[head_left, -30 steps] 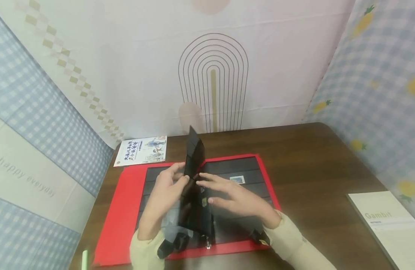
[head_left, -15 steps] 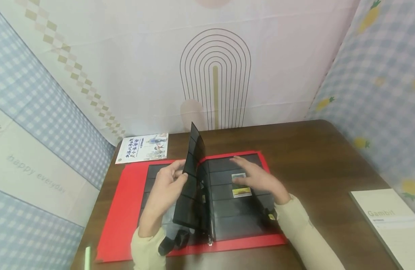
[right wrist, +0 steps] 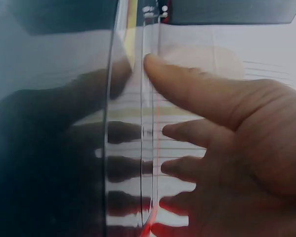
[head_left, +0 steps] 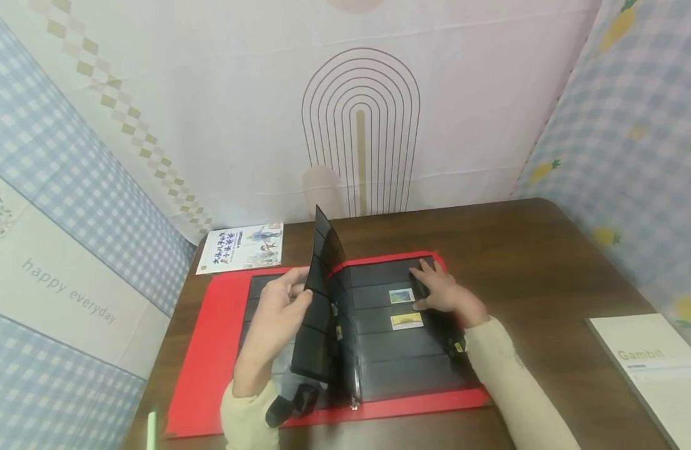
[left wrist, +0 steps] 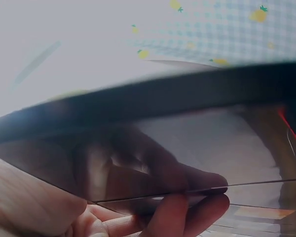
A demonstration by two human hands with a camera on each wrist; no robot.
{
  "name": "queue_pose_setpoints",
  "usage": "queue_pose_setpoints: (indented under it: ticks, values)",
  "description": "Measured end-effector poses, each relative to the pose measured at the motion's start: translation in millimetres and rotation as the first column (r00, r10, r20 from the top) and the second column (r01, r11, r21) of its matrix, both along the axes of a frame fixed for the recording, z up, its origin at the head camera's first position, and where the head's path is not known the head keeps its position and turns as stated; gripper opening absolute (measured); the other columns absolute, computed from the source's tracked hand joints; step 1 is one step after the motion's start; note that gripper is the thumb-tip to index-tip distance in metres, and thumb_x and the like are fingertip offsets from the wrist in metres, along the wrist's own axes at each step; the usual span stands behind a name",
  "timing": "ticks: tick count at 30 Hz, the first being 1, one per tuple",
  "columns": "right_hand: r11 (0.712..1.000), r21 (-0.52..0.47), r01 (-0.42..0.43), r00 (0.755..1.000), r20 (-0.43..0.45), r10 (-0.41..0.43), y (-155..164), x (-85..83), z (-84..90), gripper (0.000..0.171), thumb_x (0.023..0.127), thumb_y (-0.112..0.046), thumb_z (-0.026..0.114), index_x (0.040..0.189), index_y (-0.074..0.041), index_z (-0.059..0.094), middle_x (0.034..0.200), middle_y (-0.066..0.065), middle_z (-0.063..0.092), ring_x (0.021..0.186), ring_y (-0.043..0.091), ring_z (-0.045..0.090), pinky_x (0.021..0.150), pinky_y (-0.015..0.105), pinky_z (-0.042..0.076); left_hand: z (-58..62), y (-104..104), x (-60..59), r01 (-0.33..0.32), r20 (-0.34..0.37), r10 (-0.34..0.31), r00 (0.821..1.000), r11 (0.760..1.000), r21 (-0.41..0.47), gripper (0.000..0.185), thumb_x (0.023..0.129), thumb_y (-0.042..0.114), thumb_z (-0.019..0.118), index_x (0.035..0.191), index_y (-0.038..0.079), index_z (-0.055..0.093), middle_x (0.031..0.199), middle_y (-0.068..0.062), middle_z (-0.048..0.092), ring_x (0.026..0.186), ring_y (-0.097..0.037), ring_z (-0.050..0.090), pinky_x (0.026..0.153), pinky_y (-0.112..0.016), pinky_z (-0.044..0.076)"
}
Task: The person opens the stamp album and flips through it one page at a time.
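A red binder lies open on the brown table, filled with black pocket pages. My left hand pinches the edge of one black page and holds it standing upright near the spine; the left wrist view shows my fingers behind that glossy page. My right hand rests flat on the right-hand page, fingers spread, beside two small stamps. In the right wrist view my fingers lie on the shiny sheet.
A small illustrated booklet lies behind the binder at the left. A white book marked Gambit sits at the table's right front edge. A green pen lies at the left front. Fabric walls close in three sides.
My right hand has slid from the spine area rightward and away across the right page, uncovering the two stamps. My left hand keeps the page upright, hardly moved.
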State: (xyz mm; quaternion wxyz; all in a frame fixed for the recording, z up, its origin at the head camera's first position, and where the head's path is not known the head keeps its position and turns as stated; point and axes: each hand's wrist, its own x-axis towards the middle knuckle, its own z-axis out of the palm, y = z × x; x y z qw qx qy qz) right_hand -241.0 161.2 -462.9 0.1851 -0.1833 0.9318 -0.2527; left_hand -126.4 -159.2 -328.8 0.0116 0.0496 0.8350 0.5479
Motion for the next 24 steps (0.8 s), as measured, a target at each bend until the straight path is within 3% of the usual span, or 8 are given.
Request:
queue_pose_setpoints:
  ticks: [2, 7, 12, 16, 21, 24]
  values:
    - [1.0, 0.025, 0.001, 1.0, 0.008, -0.001, 2.7, -1.3, -2.8, 0.087, 0.087, -0.023, 0.08, 0.154, 0.005, 0.032, 0.161, 0.035, 0.01, 0.145, 0.058, 0.002, 0.112, 0.074, 0.012, -0.7, 0.0, -0.1, -0.009, 0.002, 0.009, 1.0, 1.0, 0.0, 0.044, 0.096, -0.001, 0.053, 0.139, -0.005, 0.054, 0.086, -0.012, 0.068, 0.045, -0.013, 0.033, 0.05, -0.029, 0.038]
    - [1.0, 0.008, 0.018, 0.999, 0.042, -0.019, 4.2, -1.7, -5.7, 0.089, 0.085, -0.023, 0.081, 0.154, 0.005, 0.032, 0.161, 0.035, 0.009, 0.146, 0.057, 0.001, 0.111, 0.075, 0.013, -1.5, -1.0, -0.9, -0.031, 0.006, 0.031, 1.0, 1.0, -0.003, 0.043, 0.096, -0.003, 0.052, 0.139, -0.006, 0.054, 0.069, -0.008, 0.058, 0.044, -0.012, 0.03, 0.045, -0.027, 0.032]
    - [0.999, -0.007, 0.042, 0.997, 0.068, -0.041, 3.0, -2.9, -7.1, 0.09, 0.085, -0.021, 0.082, 0.156, 0.003, 0.032, 0.163, 0.032, 0.008, 0.147, 0.054, -0.001, 0.11, 0.076, 0.014, -0.7, -2.8, -0.6, -0.052, 0.004, 0.052, 0.999, 0.999, -0.016, 0.042, 0.096, -0.003, 0.052, 0.138, -0.006, 0.054, 0.063, -0.006, 0.053, 0.042, -0.012, 0.03, 0.043, -0.025, 0.028]
    - [0.999, -0.01, 0.05, 0.996, 0.079, -0.049, 2.9, -3.8, -8.0, 0.09, 0.085, -0.021, 0.082, 0.156, 0.001, 0.032, 0.163, 0.031, 0.008, 0.148, 0.054, -0.001, 0.109, 0.076, 0.014, -0.4, -3.7, -0.3, -0.052, -0.001, 0.052, 0.999, 0.998, -0.019, 0.042, 0.096, -0.003, 0.052, 0.138, -0.008, 0.055, 0.064, -0.007, 0.055, 0.043, -0.011, 0.032, 0.043, -0.025, 0.028]
    - [0.998, -0.012, 0.061, 0.994, 0.09, -0.06, 3.6, -4.3, -9.1, 0.089, 0.086, -0.021, 0.082, 0.156, 0.0, 0.032, 0.164, 0.03, 0.007, 0.148, 0.053, -0.002, 0.108, 0.077, 0.014, 0.7, -5.4, 0.3, -0.063, 0.011, 0.063, 0.998, 0.998, 0.022, 0.04, 0.097, -0.003, 0.052, 0.136, -0.007, 0.056, 0.082, -0.014, 0.068, 0.044, -0.013, 0.036, 0.044, -0.026, 0.032]
    - [0.998, -0.014, 0.067, 0.993, 0.094, -0.065, 3.7, -5.1, -10.1, 0.089, 0.086, -0.02, 0.082, 0.157, -0.001, 0.032, 0.164, 0.03, 0.008, 0.148, 0.053, -0.002, 0.108, 0.077, 0.014, 1.9, -7.1, 0.9, -0.078, 0.043, 0.076, 0.996, 0.996, 0.05, 0.04, 0.098, -0.002, 0.051, 0.138, -0.005, 0.055, 0.077, -0.014, 0.065, 0.042, -0.013, 0.035, 0.043, -0.026, 0.032]
